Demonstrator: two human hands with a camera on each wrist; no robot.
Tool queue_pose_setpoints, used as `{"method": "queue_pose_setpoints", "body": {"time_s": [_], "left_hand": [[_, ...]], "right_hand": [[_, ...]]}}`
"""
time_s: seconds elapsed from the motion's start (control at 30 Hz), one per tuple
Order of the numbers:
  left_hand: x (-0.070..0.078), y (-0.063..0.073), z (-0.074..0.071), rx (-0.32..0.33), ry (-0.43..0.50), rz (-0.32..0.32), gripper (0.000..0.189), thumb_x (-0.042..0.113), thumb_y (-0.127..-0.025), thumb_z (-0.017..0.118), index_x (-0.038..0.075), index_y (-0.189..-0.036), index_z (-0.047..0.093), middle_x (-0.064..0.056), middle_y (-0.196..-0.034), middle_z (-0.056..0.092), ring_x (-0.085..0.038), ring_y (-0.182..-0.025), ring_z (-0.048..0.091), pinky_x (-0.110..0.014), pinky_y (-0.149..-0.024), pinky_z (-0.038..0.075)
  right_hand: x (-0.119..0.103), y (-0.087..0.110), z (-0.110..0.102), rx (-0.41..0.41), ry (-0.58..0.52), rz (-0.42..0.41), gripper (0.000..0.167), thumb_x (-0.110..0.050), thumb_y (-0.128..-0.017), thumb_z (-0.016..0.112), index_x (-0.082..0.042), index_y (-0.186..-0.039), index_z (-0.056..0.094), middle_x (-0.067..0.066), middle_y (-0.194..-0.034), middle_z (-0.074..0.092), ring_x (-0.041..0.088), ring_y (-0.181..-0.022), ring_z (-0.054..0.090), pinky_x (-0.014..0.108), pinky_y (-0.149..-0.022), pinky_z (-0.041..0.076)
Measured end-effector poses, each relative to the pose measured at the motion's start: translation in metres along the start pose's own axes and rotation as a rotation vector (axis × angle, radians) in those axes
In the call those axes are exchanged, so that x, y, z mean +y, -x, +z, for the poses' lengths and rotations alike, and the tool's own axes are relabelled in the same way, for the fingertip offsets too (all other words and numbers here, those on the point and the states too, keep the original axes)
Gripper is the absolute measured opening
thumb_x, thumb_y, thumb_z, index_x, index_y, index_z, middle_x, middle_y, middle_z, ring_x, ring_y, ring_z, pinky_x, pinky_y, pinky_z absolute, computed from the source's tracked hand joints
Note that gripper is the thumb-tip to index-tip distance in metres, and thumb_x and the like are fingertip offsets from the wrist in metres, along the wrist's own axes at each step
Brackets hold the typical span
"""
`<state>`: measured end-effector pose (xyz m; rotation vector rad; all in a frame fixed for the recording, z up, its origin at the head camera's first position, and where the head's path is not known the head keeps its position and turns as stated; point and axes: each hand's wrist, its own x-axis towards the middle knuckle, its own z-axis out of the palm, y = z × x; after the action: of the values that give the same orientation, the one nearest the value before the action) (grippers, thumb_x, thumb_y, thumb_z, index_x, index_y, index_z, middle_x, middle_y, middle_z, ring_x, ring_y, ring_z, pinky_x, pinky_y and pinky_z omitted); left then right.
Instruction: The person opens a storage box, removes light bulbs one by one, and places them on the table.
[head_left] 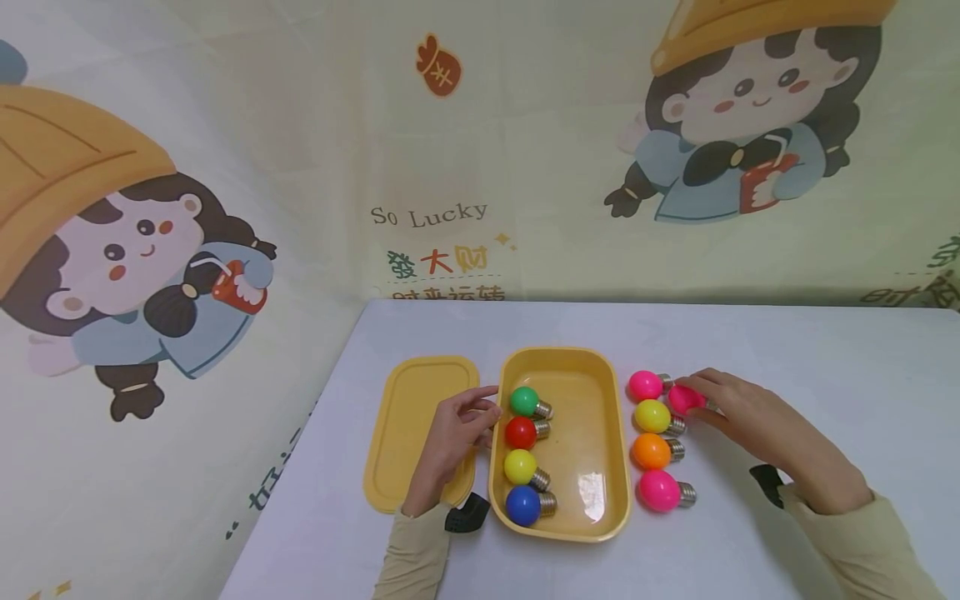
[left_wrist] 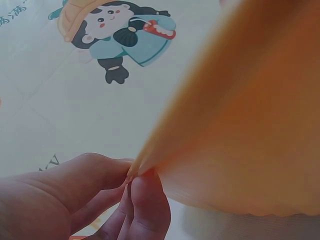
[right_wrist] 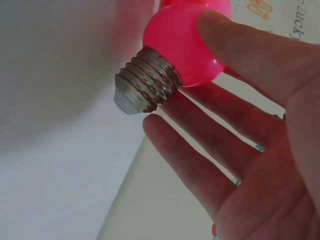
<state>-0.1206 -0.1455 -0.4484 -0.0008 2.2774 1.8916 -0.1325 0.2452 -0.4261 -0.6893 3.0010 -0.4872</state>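
Note:
My right hand (head_left: 757,421) pinches a pink light bulb (head_left: 684,401) by its round globe, between thumb and fingers. In the right wrist view the bulb's silver screw base (right_wrist: 147,80) points away from the palm. At the left side of a yellow plastic box (head_left: 624,442), my left hand (head_left: 452,437) pinches the rim; the left wrist view has thumb and fingers meeting on the box's edge (left_wrist: 240,145). Inside, along the left wall, lie a green bulb (head_left: 524,401), a red bulb (head_left: 521,432), a yellow bulb (head_left: 519,467) and a blue bulb (head_left: 522,506), bases rightward.
Right of the box, a column of bulbs lies on the white table (head_left: 840,358): pink (head_left: 645,385), yellow (head_left: 651,416), orange (head_left: 650,451) and pink (head_left: 659,491). A yellow lid (head_left: 412,400) lies flat left of the box, partly under the left forearm.

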Motion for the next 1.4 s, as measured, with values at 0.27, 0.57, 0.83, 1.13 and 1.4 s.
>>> {"method": "queue_pose_setpoints", "body": {"time_s": [0.27, 0.57, 0.83, 1.13, 1.4], "left_hand": [[0.003, 0.002, 0.001, 0.005, -0.005, -0.003, 0.041, 0.016, -0.093, 0.07, 0.004, -0.131, 0.062, -0.016, -0.103, 0.066, -0.014, -0.067, 0.064, -0.027, -0.063, 0.06], [0.003, 0.001, 0.001, 0.009, -0.009, -0.009, 0.041, 0.016, -0.093, 0.07, 0.005, -0.131, 0.063, -0.015, -0.103, 0.065, -0.014, -0.068, 0.064, -0.027, -0.064, 0.06], [0.001, 0.001, 0.0, 0.004, 0.001, -0.005, 0.042, 0.015, -0.093, 0.07, 0.005, -0.133, 0.062, -0.014, -0.102, 0.065, -0.014, -0.065, 0.065, -0.029, -0.064, 0.06], [0.023, 0.01, 0.002, -0.013, -0.003, -0.019, 0.039, 0.006, -0.094, 0.066, -0.003, -0.132, 0.06, -0.016, -0.1, 0.065, -0.014, -0.064, 0.064, -0.032, -0.066, 0.061], [0.002, 0.002, 0.002, 0.019, -0.017, -0.027, 0.042, 0.014, -0.094, 0.069, 0.005, -0.134, 0.061, -0.014, -0.105, 0.065, -0.015, -0.07, 0.066, -0.031, -0.066, 0.061]], "right_hand": [[0.003, -0.002, 0.002, -0.019, -0.013, -0.009, 0.044, -0.015, -0.077, 0.084, -0.009, -0.118, 0.069, 0.011, -0.108, 0.067, 0.032, -0.099, 0.066, 0.045, -0.076, 0.06], [0.001, -0.004, -0.002, -0.022, -0.001, 0.002, 0.047, -0.017, -0.079, 0.084, -0.008, -0.122, 0.067, 0.014, -0.112, 0.066, 0.034, -0.103, 0.065, 0.046, -0.076, 0.061], [-0.013, -0.014, -0.012, -0.02, 0.009, -0.006, 0.051, -0.014, -0.078, 0.084, -0.006, -0.124, 0.065, 0.019, -0.118, 0.063, 0.037, -0.108, 0.061, 0.046, -0.075, 0.061], [-0.037, -0.026, -0.02, 0.014, 0.017, -0.064, 0.047, -0.014, -0.082, 0.081, -0.004, -0.125, 0.065, 0.018, -0.12, 0.063, 0.036, -0.111, 0.06, 0.047, -0.079, 0.06], [-0.056, -0.037, -0.018, 0.061, -0.02, -0.123, 0.045, -0.013, -0.083, 0.08, -0.004, -0.125, 0.065, 0.014, -0.119, 0.064, 0.031, -0.108, 0.062, 0.045, -0.083, 0.059]]}}
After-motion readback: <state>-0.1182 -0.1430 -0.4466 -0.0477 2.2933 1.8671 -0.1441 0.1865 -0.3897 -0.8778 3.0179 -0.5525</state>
